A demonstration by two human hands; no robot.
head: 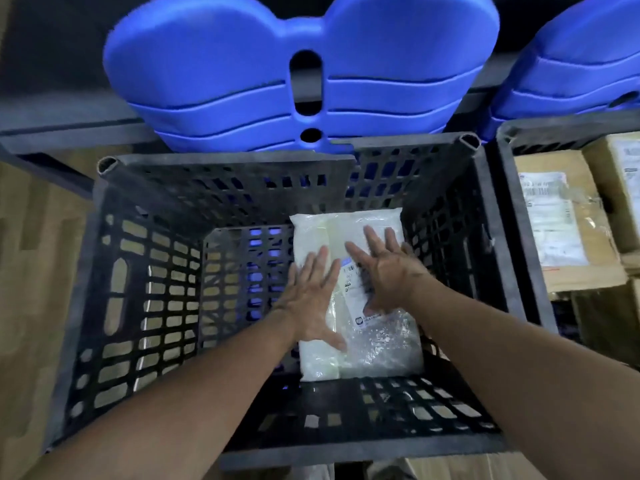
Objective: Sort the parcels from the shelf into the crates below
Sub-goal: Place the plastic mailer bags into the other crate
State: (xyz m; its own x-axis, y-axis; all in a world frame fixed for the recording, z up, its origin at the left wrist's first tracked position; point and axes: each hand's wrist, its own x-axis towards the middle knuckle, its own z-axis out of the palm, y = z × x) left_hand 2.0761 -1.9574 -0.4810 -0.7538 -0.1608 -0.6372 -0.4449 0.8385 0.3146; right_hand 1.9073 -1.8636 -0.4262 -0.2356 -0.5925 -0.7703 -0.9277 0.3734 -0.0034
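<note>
A white plastic-wrapped parcel [381,348] with a printed label lies flat on the bottom of a black lattice crate [145,271], against its right wall. Both my arms reach down into the crate. My left hand [311,299] rests flat on the parcel's left side, fingers spread. My right hand [388,271] lies flat over the label, fingers spread and pointing away from me. Neither hand grips anything.
A second black crate [512,174] stands to the right and holds brown cardboard parcels [568,237] with white labels. Stacked blue plastic shapes [242,64] sit on the dark shelf above the crates. Wooden floor shows at the left.
</note>
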